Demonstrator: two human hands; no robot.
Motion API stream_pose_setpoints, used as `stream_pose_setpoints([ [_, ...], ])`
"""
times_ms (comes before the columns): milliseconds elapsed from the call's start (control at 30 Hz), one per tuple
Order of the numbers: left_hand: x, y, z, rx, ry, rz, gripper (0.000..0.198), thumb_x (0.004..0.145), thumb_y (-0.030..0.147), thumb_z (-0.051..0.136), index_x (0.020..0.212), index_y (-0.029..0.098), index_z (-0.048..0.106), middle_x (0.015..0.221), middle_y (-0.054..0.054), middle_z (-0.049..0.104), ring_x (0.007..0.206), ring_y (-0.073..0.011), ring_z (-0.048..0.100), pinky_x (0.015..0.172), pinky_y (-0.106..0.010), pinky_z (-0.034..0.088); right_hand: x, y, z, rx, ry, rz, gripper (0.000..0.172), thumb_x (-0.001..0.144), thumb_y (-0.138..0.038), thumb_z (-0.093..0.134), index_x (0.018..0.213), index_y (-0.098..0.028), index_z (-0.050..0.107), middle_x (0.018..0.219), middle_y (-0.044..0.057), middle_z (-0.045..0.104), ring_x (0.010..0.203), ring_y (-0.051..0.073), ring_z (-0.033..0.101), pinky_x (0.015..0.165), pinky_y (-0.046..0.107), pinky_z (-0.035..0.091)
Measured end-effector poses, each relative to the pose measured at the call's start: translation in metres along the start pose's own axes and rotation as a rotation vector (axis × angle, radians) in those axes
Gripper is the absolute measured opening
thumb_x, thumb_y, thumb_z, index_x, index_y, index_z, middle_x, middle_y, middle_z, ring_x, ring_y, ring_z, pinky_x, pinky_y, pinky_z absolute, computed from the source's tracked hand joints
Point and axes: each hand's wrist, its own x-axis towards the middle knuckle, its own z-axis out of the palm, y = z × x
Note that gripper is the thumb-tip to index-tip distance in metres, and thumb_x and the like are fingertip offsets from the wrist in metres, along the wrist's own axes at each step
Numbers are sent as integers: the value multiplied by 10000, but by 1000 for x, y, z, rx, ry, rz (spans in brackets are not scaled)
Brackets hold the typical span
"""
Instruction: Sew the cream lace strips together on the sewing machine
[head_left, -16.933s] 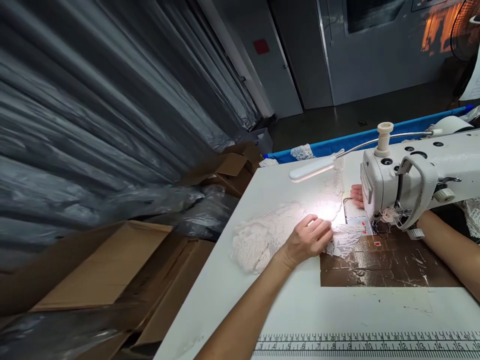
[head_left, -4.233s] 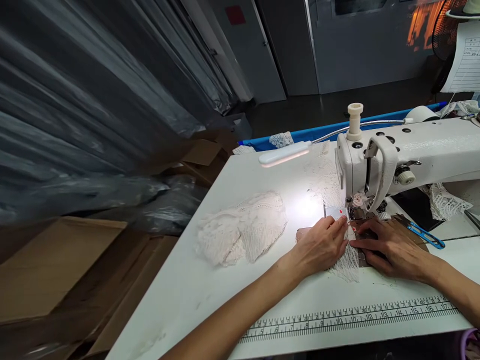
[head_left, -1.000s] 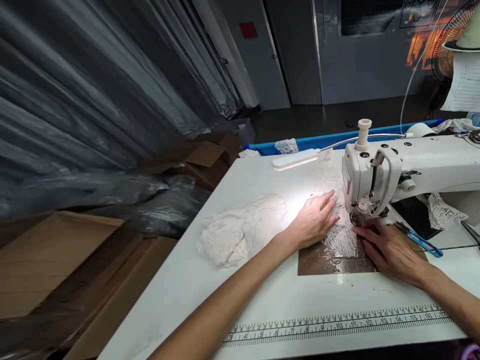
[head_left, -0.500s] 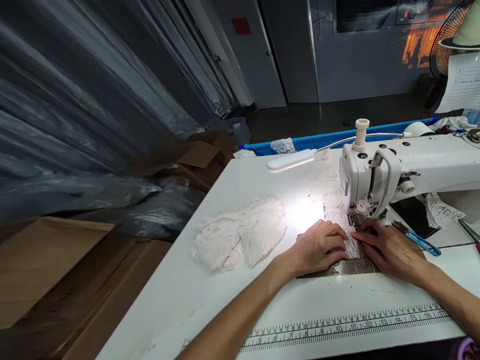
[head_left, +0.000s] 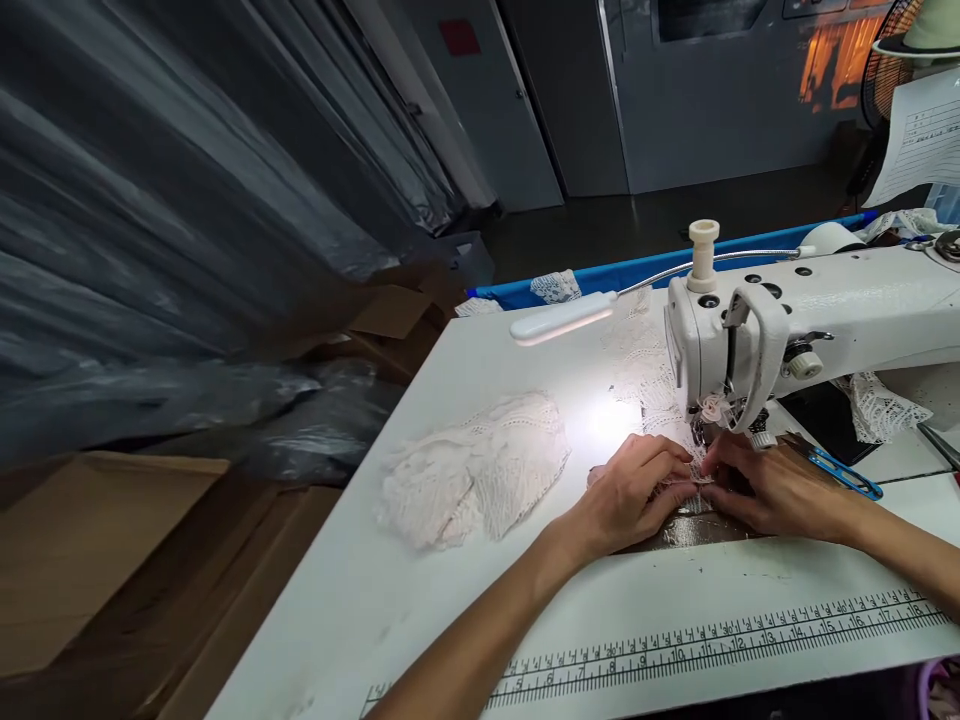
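Observation:
A strip of white lace (head_left: 660, 392) runs back across the table beside the needle area of a white sewing machine (head_left: 847, 310). At its near end, my left hand (head_left: 637, 490) has its fingers curled onto the lace, thumb pointing right. My right hand (head_left: 772, 487) pinches the same end from the other side, just below the presser foot. The fingertips of both hands nearly meet there. They partly hide the lace edge. Under the hands lies a shiny brown plate (head_left: 686, 532). Blue thread snips (head_left: 847, 474) rest right of my right hand.
A heap of white lace pieces (head_left: 480, 465) lies on the table's left side. A lit lamp bar (head_left: 562, 319) on a bendy arm hangs over the table. A printed ruler (head_left: 675, 650) follows the front edge. Cardboard boxes (head_left: 97, 560) stand at the left.
Both hands have drawn together at the near end of the lace, which now shows less between them. My right thumb has moved left. The whole view has shifted slightly.

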Motion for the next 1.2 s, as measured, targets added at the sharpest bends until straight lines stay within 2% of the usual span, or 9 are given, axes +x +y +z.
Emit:
stream_pose_setpoints([
  [133, 1, 1, 2, 75, 60, 85, 104, 909, 199, 557, 883, 143, 640, 853, -75, 689, 733, -164, 634, 641, -327, 560, 2, 9, 9, 101, 101, 31, 213, 948, -358, 454, 951, -197, 594, 733, 12, 629, 565, 139, 562, 534, 242, 405],
  [233, 2, 2, 2, -27, 133, 47, 104, 898, 129, 540, 868, 140, 640, 833, -74, 688, 756, -150, 654, 641, -289, 583, -2, 17, 11, 68, 180, -24, 245, 943, -321, 442, 974, -169, 632, 822, 59, 630, 656, 160, 587, 609, 270, 444],
  [367, 4, 4, 1, -106, 197, -12, 86, 885, 119, 561, 878, 133, 645, 883, -87, 692, 797, -139, 674, 635, -243, 598, -7, 17, 9, -155, 77, -145, 319, 927, -240, 458, 1182, -224, 650, 979, 103, 609, 725, 168, 586, 646, 285, 451],
  [500, 4, 5, 4, -79, 141, 62, 95, 879, 111, 558, 844, 141, 642, 867, -73, 704, 783, -136, 673, 637, -245, 597, -8, 10, 4, -179, 30, -181, 310, 891, -182, 502, 1123, -247, 695, 967, 99, 603, 757, 177, 573, 655, 293, 451],
  [667, 4, 4, 7, 56, 59, 175, 109, 877, 98, 546, 818, 143, 625, 816, -48, 715, 719, -131, 644, 632, -263, 561, -9, 9, 0, -71, 0, -197, 258, 834, -160, 561, 997, -256, 737, 946, 72, 623, 828, 190, 587, 710, 300, 474],
  [833, 5, 1, 5, 163, -4, 258, 83, 894, 131, 551, 869, 151, 627, 845, -37, 720, 712, -131, 628, 643, -269, 537, -7, 20, 5, 49, 94, -117, 302, 834, -162, 495, 1022, -223, 724, 981, 78, 640, 825, 189, 620, 753, 321, 503],
  [933, 4, 0, 5, 221, -16, 288, 114, 903, 146, 537, 835, 165, 627, 868, -34, 716, 710, -130, 611, 653, -277, 528, -5, 27, 12, -29, 182, -80, 366, 881, -177, 431, 1149, -200, 679, 979, 99, 637, 793, 187, 623, 695, 301, 499],
  [1033, 2, 0, 7, 253, -15, 299, 138, 912, 154, 519, 819, 170, 620, 885, -35, 710, 709, -126, 597, 666, -286, 516, -5, 29, 17, -163, 156, -78, 394, 884, -195, 467, 1239, -229, 634, 1003, 105, 632, 724, 176, 609, 644, 289, 479],
  [1200, 2, -1, 8, 288, -2, 332, 139, 907, 133, 531, 790, 168, 599, 855, -15, 712, 670, -114, 572, 663, -284, 491, -5, 25, 17, -257, 126, -76, 381, 885, -210, 500, 1238, -246, 636, 1003, 110, 631, 671, 167, 584, 627, 295, 467],
])
